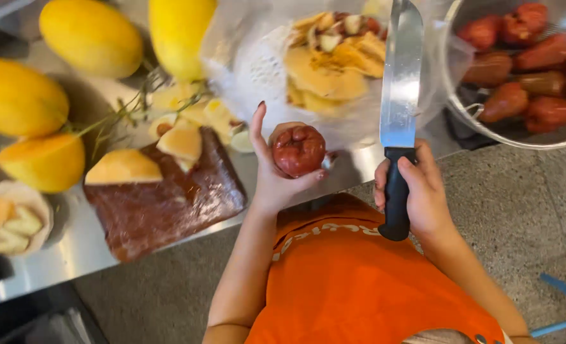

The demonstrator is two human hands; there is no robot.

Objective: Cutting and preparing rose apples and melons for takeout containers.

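Note:
My left hand (271,172) cups a small red fruit (297,149), its dimpled end facing up, just off the edge of the steel counter (53,261). My right hand (417,191) grips the black handle of a large knife (399,83), whose blade points away from me and upward. The blade stands to the right of the fruit, not touching it. Below both hands is my orange shirt (359,286).
A clear plastic bag (251,70) holds yellow peels and scraps. A metal strainer (519,70) at the right holds more red fruits. Whole yellow melons (92,35), a cut melon half (44,162) and melon pieces on a dark cutting board (162,204) lie at the left.

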